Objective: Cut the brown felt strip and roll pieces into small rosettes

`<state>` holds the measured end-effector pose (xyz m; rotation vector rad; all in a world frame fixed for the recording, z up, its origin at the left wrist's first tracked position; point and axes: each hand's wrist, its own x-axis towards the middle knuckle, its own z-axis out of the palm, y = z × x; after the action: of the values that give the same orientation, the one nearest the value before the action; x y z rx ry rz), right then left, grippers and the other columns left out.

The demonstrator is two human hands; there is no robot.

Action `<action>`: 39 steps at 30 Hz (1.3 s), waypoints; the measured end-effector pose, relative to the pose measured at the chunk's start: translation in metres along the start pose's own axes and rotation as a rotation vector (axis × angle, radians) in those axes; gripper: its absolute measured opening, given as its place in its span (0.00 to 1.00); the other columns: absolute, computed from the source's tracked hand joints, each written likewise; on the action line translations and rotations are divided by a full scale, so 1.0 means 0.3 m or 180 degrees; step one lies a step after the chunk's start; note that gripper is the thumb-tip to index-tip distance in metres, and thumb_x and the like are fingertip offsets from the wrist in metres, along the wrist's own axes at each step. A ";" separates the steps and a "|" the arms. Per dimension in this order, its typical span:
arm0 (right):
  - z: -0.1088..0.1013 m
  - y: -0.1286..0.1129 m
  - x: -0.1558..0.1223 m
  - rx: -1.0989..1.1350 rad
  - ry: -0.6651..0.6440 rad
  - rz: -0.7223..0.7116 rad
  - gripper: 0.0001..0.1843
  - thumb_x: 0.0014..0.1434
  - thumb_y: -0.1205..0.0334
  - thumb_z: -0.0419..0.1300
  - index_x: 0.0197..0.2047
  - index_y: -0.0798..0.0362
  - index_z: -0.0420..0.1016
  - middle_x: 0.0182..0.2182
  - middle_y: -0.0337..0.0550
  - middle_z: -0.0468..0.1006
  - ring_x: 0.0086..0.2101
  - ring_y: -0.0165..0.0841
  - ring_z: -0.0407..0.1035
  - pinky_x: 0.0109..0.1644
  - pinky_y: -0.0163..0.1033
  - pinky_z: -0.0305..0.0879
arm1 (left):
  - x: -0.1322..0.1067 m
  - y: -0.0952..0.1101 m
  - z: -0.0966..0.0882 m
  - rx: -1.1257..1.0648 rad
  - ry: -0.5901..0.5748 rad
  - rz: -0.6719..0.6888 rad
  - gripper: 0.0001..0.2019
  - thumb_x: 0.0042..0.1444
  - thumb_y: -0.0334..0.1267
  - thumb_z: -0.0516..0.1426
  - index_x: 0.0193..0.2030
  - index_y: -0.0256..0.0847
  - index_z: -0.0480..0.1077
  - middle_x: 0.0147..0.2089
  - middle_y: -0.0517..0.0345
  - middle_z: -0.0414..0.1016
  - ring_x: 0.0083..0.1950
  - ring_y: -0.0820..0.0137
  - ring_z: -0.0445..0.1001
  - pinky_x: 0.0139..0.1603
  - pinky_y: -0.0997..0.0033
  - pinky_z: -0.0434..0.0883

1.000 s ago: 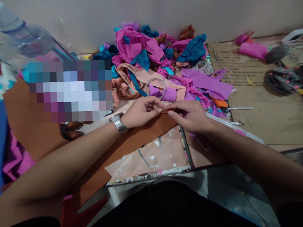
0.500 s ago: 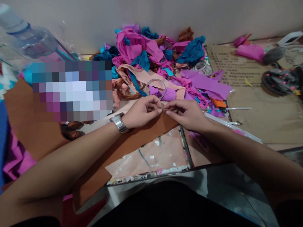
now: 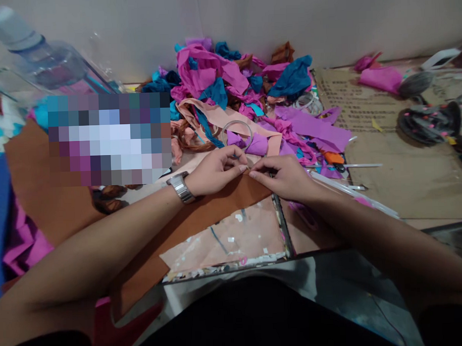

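Observation:
My left hand (image 3: 215,172), with a metal watch on its wrist, and my right hand (image 3: 282,177) meet fingertip to fingertip over the far end of a long brown paper strip (image 3: 187,222). Both hands have their fingers curled and pinch the strip's top edge. The strip runs diagonally from the hands down to the lower left. Just beyond the fingers lies a clear tape ring (image 3: 236,134) on peach and purple paper scraps.
A heap of pink, purple and blue crepe paper scraps (image 3: 231,87) fills the far middle. Cardboard (image 3: 397,162) covers the right side, with a dark bundle (image 3: 428,120) on it. A clear plastic bottle (image 3: 33,53) stands at the far left. A glass sheet (image 3: 233,238) lies under the strip.
My right hand has shifted slightly left and its fingers have drawn closer to the left hand's on the strip edge. The left hand has hardly moved.

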<state>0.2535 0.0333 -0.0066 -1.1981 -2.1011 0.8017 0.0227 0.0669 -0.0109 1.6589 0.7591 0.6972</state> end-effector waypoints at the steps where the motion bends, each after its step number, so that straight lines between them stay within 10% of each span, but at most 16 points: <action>1: 0.002 0.001 0.000 0.0008 -0.0004 0.0006 0.14 0.66 0.53 0.63 0.39 0.54 0.84 0.29 0.40 0.82 0.28 0.29 0.69 0.33 0.35 0.60 | 0.001 0.001 -0.001 0.0008 -0.0006 0.0021 0.12 0.63 0.43 0.62 0.44 0.38 0.69 0.39 0.57 0.74 0.38 0.73 0.73 0.40 0.74 0.68; 8: 0.007 -0.005 0.000 0.0125 0.0056 0.0071 0.12 0.65 0.55 0.63 0.38 0.55 0.84 0.29 0.40 0.82 0.27 0.29 0.69 0.32 0.34 0.61 | 0.014 0.043 -0.019 0.0404 0.0042 0.0062 0.20 0.68 0.55 0.55 0.44 0.37 0.74 0.40 0.52 0.78 0.39 0.69 0.73 0.43 0.69 0.68; 14: 0.003 -0.018 -0.011 0.0216 0.0056 0.0009 0.12 0.64 0.56 0.63 0.37 0.55 0.83 0.28 0.39 0.80 0.26 0.29 0.68 0.31 0.34 0.60 | -0.008 0.117 -0.029 0.1347 -0.0668 -0.0173 0.18 0.63 0.53 0.60 0.41 0.38 0.77 0.33 0.58 0.77 0.33 0.71 0.71 0.36 0.73 0.65; 27: 0.001 -0.064 -0.050 0.0621 -0.0220 -0.0324 0.12 0.65 0.55 0.62 0.38 0.54 0.83 0.28 0.39 0.78 0.28 0.30 0.68 0.32 0.35 0.60 | -0.098 0.257 -0.039 0.2083 -0.0479 -0.0248 0.18 0.58 0.51 0.62 0.46 0.39 0.78 0.36 0.56 0.80 0.34 0.69 0.73 0.36 0.73 0.64; 35: -0.015 -0.065 -0.034 0.0953 0.0051 0.0082 0.13 0.61 0.54 0.64 0.33 0.55 0.81 0.28 0.40 0.78 0.29 0.31 0.68 0.33 0.36 0.61 | -0.274 0.220 -0.169 0.2730 -0.0770 -0.0879 0.19 0.51 0.55 0.67 0.36 0.40 0.77 0.28 0.59 0.75 0.28 0.70 0.70 0.28 0.74 0.60; 39: -0.024 -0.058 -0.026 0.1107 0.0175 0.0208 0.14 0.60 0.53 0.64 0.31 0.55 0.79 0.25 0.38 0.73 0.27 0.28 0.64 0.31 0.35 0.56 | -0.394 0.227 -0.220 0.2252 -0.0963 -0.1278 0.22 0.54 0.54 0.66 0.49 0.42 0.78 0.44 0.53 0.83 0.42 0.63 0.80 0.41 0.71 0.71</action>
<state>0.2528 0.0207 0.0092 -1.0886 -1.7931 1.0983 -0.0934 0.0023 0.0621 2.0796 1.1497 -0.1385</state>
